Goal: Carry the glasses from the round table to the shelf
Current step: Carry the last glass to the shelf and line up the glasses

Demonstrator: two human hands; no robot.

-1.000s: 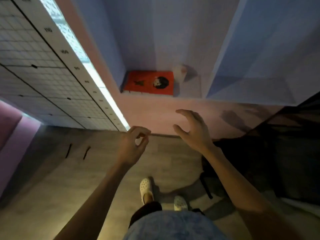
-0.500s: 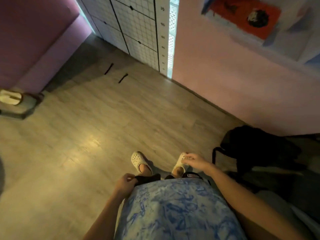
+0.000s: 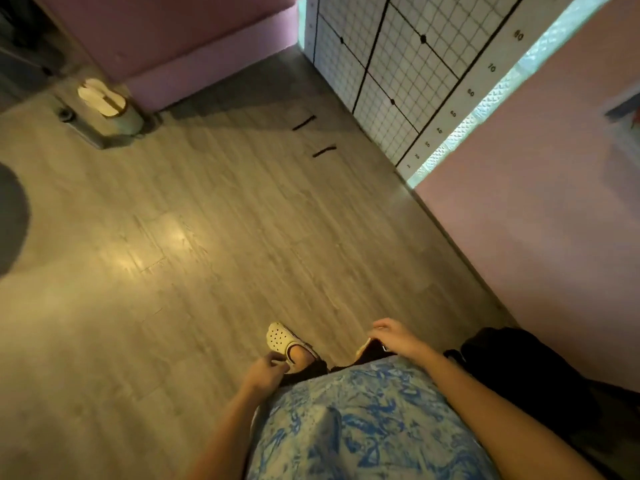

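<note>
While the camera looks almost straight down, the nearest thing is a blue and white patterned shirt (image 3: 363,427) that fills the bottom of the view. On both sides of it the bare forearms come forward. The left hand (image 3: 265,370) hangs beside the hip with the fingers curled loosely inward, and it holds nothing. The right hand (image 3: 393,337) is a little higher, fingers half bent and slightly apart, also holding nothing; its fingertips are close to the edge of the dark shorts (image 3: 311,368). Just beyond the left hand a white clog (image 3: 280,337) stands on the grey wooden floor (image 3: 173,254); the other foot is mostly hidden under the right hand. At the right, a black bag (image 3: 526,368) lies on the floor against the pink wall (image 3: 536,209). Farther away, two short black marks (image 3: 313,136) are on the floor near a white grid panel (image 3: 391,64) with a numbered scale. At the far left a small pale bin (image 3: 110,107) stands beside a pink wall base. No glasses, round table or shelf can be seen in this view.
</note>
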